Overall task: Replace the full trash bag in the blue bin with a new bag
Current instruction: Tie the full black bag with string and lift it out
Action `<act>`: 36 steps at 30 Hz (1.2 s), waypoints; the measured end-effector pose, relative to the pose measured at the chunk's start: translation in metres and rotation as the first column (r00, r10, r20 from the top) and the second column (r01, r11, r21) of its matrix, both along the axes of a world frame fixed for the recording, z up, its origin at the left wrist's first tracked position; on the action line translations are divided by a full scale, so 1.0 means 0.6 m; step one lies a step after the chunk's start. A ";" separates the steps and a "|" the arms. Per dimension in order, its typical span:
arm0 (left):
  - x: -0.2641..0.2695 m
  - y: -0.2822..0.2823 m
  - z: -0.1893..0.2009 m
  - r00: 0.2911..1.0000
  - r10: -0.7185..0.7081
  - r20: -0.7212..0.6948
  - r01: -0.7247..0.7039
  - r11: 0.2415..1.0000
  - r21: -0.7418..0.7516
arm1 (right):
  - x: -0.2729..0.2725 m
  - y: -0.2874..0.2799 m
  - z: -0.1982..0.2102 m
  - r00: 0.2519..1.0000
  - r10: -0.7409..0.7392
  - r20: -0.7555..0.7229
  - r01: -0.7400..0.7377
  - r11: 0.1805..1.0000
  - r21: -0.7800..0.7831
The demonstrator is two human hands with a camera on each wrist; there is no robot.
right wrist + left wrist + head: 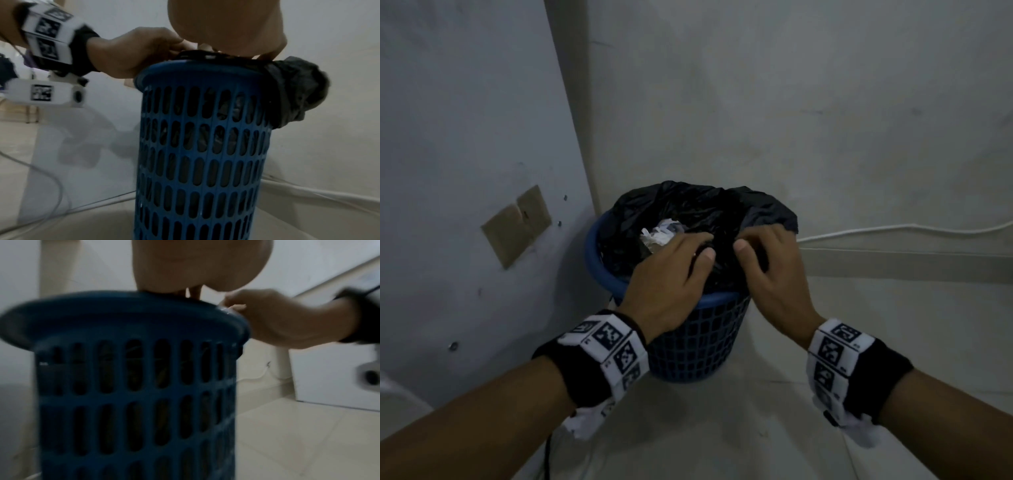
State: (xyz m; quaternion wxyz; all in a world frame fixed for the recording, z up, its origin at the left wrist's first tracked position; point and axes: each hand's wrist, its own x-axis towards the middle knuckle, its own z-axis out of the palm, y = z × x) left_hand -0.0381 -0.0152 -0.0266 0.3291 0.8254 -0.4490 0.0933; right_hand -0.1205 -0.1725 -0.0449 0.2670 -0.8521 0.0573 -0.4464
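At the frame's centre, your left hand (671, 274) and right hand (770, 270) pinch the black trash bag (688, 209), fingers clenched on its near edge over the blue bin (698, 342). You appear to be gathering the mouth; next, free the far rim.

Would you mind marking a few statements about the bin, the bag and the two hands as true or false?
1. The black trash bag is still inside the blue bin. True.
2. The left hand hangs at the person's side, away from the bin. False: it is at the bin's near rim, fingers curled on the bag's black plastic.
3. The right hand pinches the bag's edge at the bin's top. True.
4. The bin has solid, closed walls. False: its walls are a lattice of slots.
5. White crumpled paper shows inside the open bag. True.
6. The bag's mouth is tied in a knot. False: it is open, and part hangs over the far right of the rim.
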 end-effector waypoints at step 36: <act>0.163 0.116 -0.032 0.885 0.385 0.262 -0.390 0.920 -0.033 | 0.044 -0.014 -0.008 0.905 -0.172 -0.390 -0.032 0.885 -0.464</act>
